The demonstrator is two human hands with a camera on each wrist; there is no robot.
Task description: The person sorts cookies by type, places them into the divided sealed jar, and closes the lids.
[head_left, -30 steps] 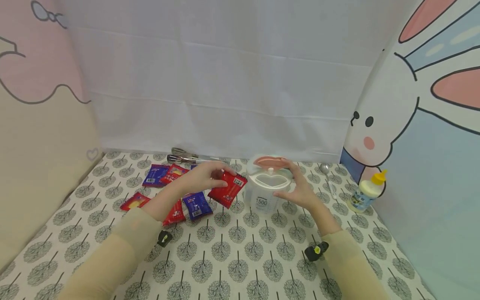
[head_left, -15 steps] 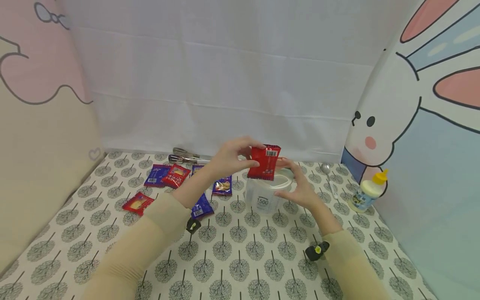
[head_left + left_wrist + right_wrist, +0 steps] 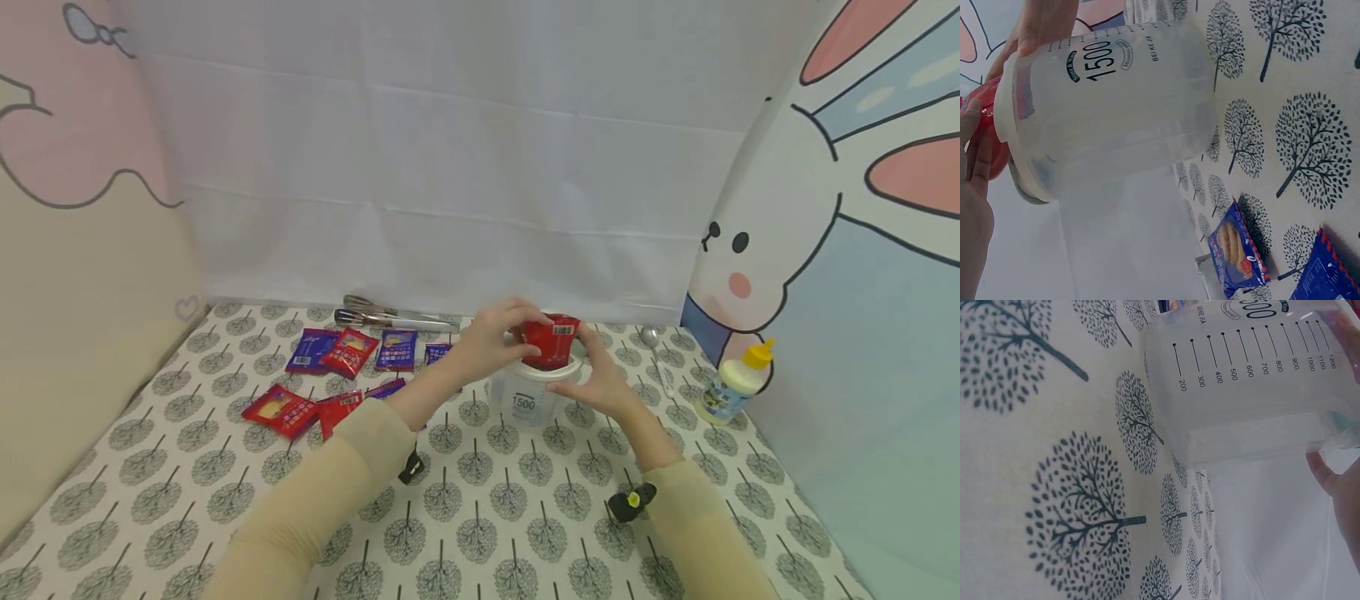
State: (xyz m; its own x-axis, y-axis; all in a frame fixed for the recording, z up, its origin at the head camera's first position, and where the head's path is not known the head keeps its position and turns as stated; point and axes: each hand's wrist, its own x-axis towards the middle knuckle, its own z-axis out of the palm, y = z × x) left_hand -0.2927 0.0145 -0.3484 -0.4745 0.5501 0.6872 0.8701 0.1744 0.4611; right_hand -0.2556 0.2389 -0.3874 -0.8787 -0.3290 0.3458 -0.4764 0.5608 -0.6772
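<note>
A translucent measuring jug (image 3: 525, 400) marked 1500 stands upright on the patterned cloth. My left hand (image 3: 487, 343) pinches a red snack packet (image 3: 552, 340) at its left edge, at the jug's mouth. The packet's lower end drops behind the white front rim. My right hand (image 3: 600, 379) steadies the jug at its right side, thumb in front and fingers behind. In the left wrist view, the red packet (image 3: 986, 103) bulges from the white rim. The right wrist view shows the jug's measuring scale and part of my right hand (image 3: 1342, 497); its fingers are partly hidden.
Several red and blue snack packets lie left of the jug, among them a red packet (image 3: 281, 411) and a blue packet (image 3: 396, 350). Behind them is a whisk (image 3: 363, 318). On the right are a spoon (image 3: 656, 358) and a yellow-capped squeeze bottle (image 3: 731, 387).
My left hand has carried the red packet right from beside the jug, over its top, then lowered it into the mouth. My right hand has stayed on the jug.
</note>
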